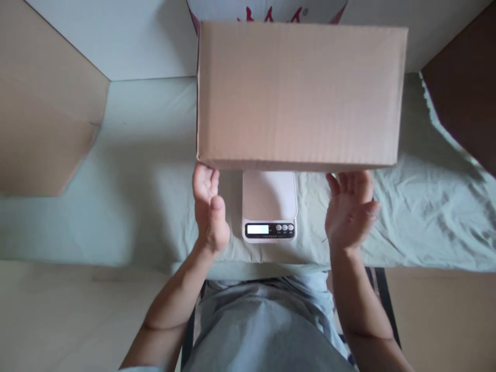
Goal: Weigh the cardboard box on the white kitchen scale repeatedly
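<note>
While the cardboard box sits over the back of the white scale on the cloth-covered table, the left hand touches its lower corner and the right hand hovers released beneath the edge; neither grip is closed.

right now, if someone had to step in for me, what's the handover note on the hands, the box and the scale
Left hand: open, fingertips at the near bottom edge of the cardboard box, by its left corner.
Right hand: open, palm up, fingers under the box's near edge toward its right side.
The box sits over the white digital scale and hides its far part; whether its weight is on the scale cannot be told. Scale display lit, reading too small to make out.
Scale stands on the pale green cloth.
Done: box brought over the scale. Left: hands not yet off the box.
</note>
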Available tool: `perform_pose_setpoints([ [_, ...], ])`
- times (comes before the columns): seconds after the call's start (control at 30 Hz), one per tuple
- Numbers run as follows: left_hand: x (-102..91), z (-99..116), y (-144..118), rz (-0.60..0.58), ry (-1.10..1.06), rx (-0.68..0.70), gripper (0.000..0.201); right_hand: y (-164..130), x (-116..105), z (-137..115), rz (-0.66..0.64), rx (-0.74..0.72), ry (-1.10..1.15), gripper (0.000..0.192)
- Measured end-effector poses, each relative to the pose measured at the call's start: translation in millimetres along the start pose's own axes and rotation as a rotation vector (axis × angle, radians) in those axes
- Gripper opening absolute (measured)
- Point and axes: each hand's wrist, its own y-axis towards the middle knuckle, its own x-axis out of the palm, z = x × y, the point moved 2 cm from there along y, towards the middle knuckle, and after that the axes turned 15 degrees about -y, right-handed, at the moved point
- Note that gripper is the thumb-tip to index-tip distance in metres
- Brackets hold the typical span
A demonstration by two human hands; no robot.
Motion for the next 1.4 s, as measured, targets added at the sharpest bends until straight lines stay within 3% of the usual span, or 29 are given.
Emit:
perform_pose_setpoints([
  [0.2, -9.5, -41.5, 36.3, -0.007, 0.028, -0.016, 0.055, 38.9, 16.8, 37.6, -0.091, -0.068, -0.015, 0.057],
  [0.33, -22.1, -69.8, 38.7, 0.045, 0.008, -0.125, 0.059, 44.9, 19.4, 64.8, -0.146, -0.082, -0.090, 0.055],
  [0.5, -35.9, -92.1, 36.1, 0.113, 0.003, -0.265, 0.063, 42.6, 19.4, 74.8, -0.183, -0.053, -0.186, 0.055],
  [1.03, -55.7, -111.7, 25.4, 0.225, 0.083, -0.281, 0.062, 35.6, 11.8, 101.9, -0.057, 0.087, -0.190, 0.057],
  [1.23, -58.5, -114.1, 24.1, 0.144, 0.106, -0.266, 0.065, 32.4, 15.1, 95.0, -0.058, 0.036, -0.213, 0.057],
  [1.4, -59.0, -118.6, 22.7, 0.028, 0.159, -0.288, 0.070, 32.3, 21.9, 87.5, -0.180, -0.039, -0.209, 0.065],
])
